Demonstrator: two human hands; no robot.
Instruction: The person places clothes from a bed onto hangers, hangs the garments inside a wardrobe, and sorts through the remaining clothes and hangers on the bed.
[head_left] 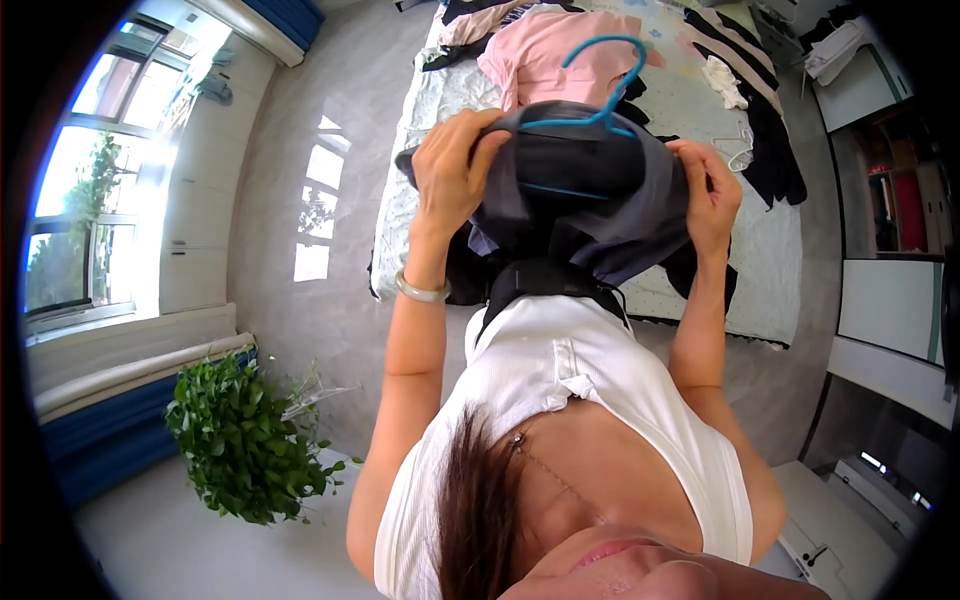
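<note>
A dark grey garment (655, 190), which looks like a jacket or shirt, hangs on a blue clothes hanger (608, 95) in front of my body. The hanger's hook stands up above the neck opening, and its bar shows inside the garment. My left hand (455, 165) is closed on the garment's left shoulder, thumb and fingers pinching the cloth. On the opposite shoulder, my right hand (708, 190) pinches the fabric between thumb and fingers. The lower part of the garment drops out of sight toward my waist.
Behind the garment is a bed (770, 300) with a pale cover. On it lie a pink garment (555, 55), striped dark clothing (740, 60) and a white hanger (740, 150). A leafy plant (250, 435) stands lower left, near the window (95, 190). Shelving (895, 210) is at right.
</note>
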